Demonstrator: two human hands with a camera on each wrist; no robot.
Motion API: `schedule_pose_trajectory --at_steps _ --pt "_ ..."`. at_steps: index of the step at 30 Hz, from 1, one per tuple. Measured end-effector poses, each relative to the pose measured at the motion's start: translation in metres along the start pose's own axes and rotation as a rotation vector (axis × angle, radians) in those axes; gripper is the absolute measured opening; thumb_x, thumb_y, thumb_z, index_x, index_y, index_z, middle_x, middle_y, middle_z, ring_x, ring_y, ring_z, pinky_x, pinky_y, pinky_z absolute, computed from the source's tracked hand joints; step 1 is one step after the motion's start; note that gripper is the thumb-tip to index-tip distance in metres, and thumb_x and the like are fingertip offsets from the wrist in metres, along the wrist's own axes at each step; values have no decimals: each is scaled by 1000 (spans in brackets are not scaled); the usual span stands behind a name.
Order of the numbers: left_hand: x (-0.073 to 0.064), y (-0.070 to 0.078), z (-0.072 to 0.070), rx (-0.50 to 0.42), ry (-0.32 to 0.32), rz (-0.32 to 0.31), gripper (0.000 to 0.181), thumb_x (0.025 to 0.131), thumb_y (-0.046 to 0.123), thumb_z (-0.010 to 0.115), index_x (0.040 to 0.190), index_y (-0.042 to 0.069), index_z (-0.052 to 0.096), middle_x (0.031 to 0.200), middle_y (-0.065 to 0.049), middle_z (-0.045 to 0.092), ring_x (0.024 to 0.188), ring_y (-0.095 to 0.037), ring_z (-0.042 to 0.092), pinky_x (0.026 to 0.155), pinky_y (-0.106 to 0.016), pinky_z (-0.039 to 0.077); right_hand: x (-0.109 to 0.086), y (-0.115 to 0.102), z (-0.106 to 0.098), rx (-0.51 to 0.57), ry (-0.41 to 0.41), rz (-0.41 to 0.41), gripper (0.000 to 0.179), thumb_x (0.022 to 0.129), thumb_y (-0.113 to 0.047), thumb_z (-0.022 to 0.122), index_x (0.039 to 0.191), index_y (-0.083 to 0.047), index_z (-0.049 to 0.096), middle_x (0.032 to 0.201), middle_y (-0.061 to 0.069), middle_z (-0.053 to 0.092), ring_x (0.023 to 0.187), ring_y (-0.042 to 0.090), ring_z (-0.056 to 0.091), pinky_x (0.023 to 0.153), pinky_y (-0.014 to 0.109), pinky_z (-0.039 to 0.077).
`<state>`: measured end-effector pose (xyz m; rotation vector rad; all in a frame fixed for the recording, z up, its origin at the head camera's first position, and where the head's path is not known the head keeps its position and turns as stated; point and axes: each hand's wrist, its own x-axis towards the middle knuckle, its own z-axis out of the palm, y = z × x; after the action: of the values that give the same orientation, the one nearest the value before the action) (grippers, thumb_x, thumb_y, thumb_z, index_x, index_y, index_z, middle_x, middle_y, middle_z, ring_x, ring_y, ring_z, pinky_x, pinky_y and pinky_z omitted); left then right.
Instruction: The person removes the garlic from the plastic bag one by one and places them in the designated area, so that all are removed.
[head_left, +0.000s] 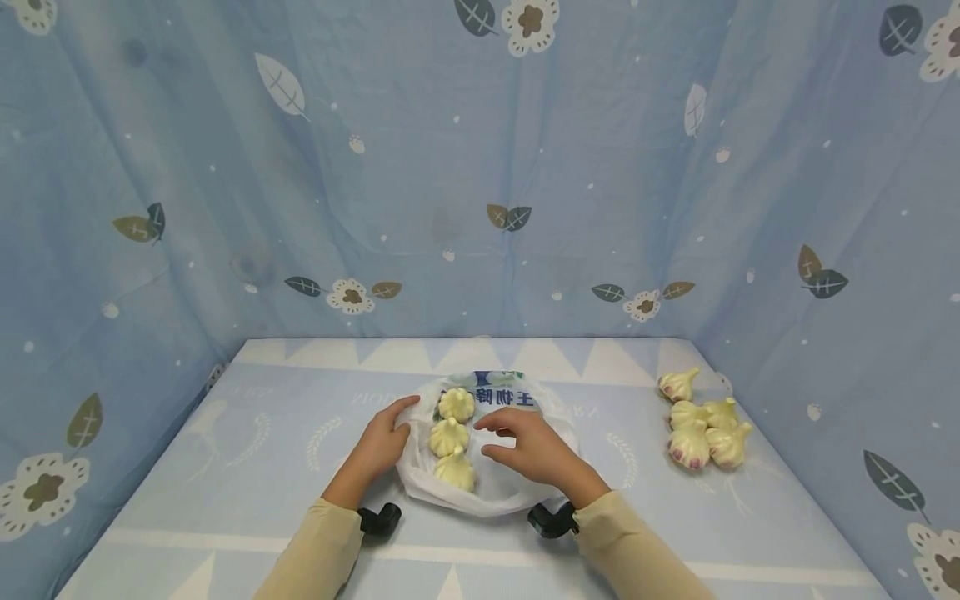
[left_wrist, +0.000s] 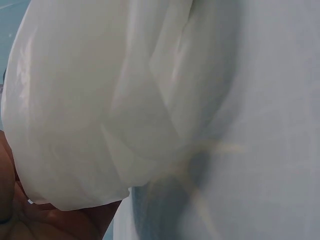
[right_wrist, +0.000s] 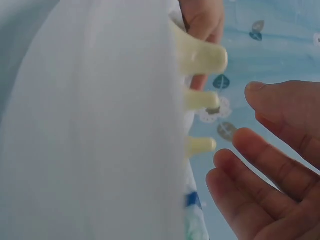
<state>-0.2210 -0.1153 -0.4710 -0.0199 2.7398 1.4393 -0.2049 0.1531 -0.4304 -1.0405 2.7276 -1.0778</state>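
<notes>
A white plastic bag (head_left: 491, 498) with blue and green print lies spread open mid-table. Inside, three garlic bulbs stand in a row along its left side: the far bulb (head_left: 456, 405), the middle bulb (head_left: 449, 437) and the near bulb (head_left: 454, 470). My left hand (head_left: 384, 442) is at the bag's left edge, index finger extended and thumb apart from it; the bag hides part of this hand in the left wrist view. Above the bag's right part hovers my right hand (head_left: 531, 446), holding nothing, its fingers (right_wrist: 260, 175) loosely bent and thumb spread, pointing toward the bulbs.
Several more garlic bulbs (head_left: 690, 446) sit in a cluster on the table's right side. A patterned blue cloth covers the table (head_left: 247, 467). Blue curtains (head_left: 450, 167) with leaf and flower prints enclose the back and both sides.
</notes>
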Motion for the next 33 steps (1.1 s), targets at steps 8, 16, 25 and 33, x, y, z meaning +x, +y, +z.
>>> schedule_pose_trajectory --at_steps 8,16,25,33 --pt "1 1 -1 -3 0 14 51 97 6 41 147 18 42 156 -16 34 146 -36 26 116 -58 25 8 -9 10 51 -46 -43 33 91 -21 67 122 -12 65 121 0 66 113 18 63 95 28 53" --pt "-1 3 1 3 10 -3 51 97 6 41 147 18 42 155 -18 35 144 -37 29 114 -59 30 12 -12 22 92 -90 -40 31 91 -20 67 121 -12 66 118 -3 66 108 14 65 91 24 54" --pt "-1 2 1 -2 6 3 52 96 7 41 147 19 42 155 -16 35 145 -37 27 116 -59 26 16 -13 31 98 -85 -36 24 92 -13 64 116 -14 68 112 -4 69 102 5 65 87 17 53" --pt "1 1 2 0 1 10 52 97 6 41 147 18 42 155 -16 34 145 -36 27 116 -58 25 15 -10 35 88 -73 -40 22 92 -12 64 113 -15 70 110 -7 70 98 1 64 86 16 53"
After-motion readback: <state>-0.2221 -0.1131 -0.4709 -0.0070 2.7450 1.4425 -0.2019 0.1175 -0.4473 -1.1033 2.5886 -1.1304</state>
